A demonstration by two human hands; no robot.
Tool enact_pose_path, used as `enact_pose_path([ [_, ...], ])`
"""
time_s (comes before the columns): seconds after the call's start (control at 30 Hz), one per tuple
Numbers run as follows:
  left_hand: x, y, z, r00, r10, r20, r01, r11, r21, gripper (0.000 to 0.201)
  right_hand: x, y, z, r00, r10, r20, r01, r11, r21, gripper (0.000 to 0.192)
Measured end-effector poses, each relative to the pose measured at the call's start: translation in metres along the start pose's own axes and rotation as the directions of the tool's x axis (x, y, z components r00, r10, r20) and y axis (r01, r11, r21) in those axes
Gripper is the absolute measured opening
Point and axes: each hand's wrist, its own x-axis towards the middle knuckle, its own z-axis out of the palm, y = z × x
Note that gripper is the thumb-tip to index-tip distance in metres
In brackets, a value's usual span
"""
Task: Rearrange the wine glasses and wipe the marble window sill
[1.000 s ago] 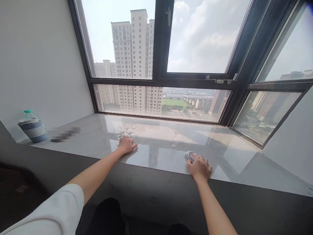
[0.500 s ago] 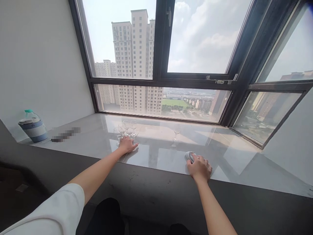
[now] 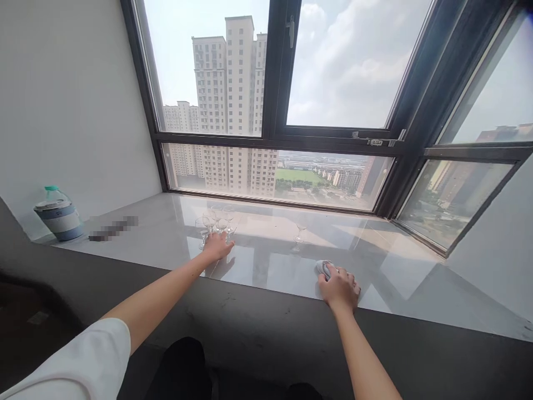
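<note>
Head view: left hand (image 3: 217, 246) rests palm-down on the glossy marble sill (image 3: 387, 266), fingers spread and relaxed, gripping nothing. Its fingertips point at a cluster of clear stemmed glasses (image 3: 214, 222) standing upright just beyond them; can't tell whether any finger touches a base. Counting the glasses is hard since they're transparent and overlap, looks like four or five

Right hand (image 3: 340, 288) sits near the front edge of the sill, knuckles up, fingers curled over a small grey cloth (image 3: 323, 268). Cloth is bunched, pressed to the stone, and only its far-left end pokes out past the fingers. Hand is clenched on it

A single stemmed glass (image 3: 298, 231) stands upright beyond the right hand and slightly to its left, well apart from the cloth, between the two hands in terms of left-right position but further back than both

Far to the left of the left hand, against the white wall: a large clear water jug (image 3: 59, 215) with a green cap and a blue-white label band. Just right of the jug, a dark flat item lies on the sill, blurred out, can't identify

Behind everything, a black-framed window (image 3: 275, 72) showing high-rise blocks and cloudy sky; its reflections cover the sill
</note>
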Motion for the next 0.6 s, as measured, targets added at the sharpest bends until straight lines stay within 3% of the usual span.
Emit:
enact_pose_path([
  [0.13, -0.023, 0.013, 0.005, 0.996, -0.015, -0.086, 0.012, 0.999, -0.044, 0.066, 0.0, -0.001, 0.001, 1.0, 0.004, -0.003, -0.004, 1.0, 0.006, 0.043],
  [0.2, -0.038, 0.027, 0.012, 0.991, 0.039, -0.128, -0.047, 0.997, -0.062, 0.058, 0.0, -0.002, 0.001, 1.0, 0.002, -0.009, -0.002, 1.0, 0.009, 0.043],
  [0.27, -0.05, 0.047, 0.02, 0.976, 0.175, -0.129, -0.187, 0.979, -0.087, 0.052, 0.0, -0.003, 0.0, 1.0, 0.006, -0.012, -0.006, 1.0, 0.011, 0.043],
  [0.43, -0.047, 0.122, 0.04, 0.852, 0.521, -0.052, -0.523, 0.841, -0.137, 0.054, -0.001, -0.005, -0.003, 1.0, 0.025, -0.006, -0.025, 0.999, 0.02, 0.043],
  [0.6, -0.012, 0.209, 0.052, 0.766, 0.639, 0.078, -0.617, 0.763, -0.191, 0.06, -0.001, -0.007, -0.007, 0.999, 0.041, 0.007, -0.041, 0.998, 0.039, 0.043],
])
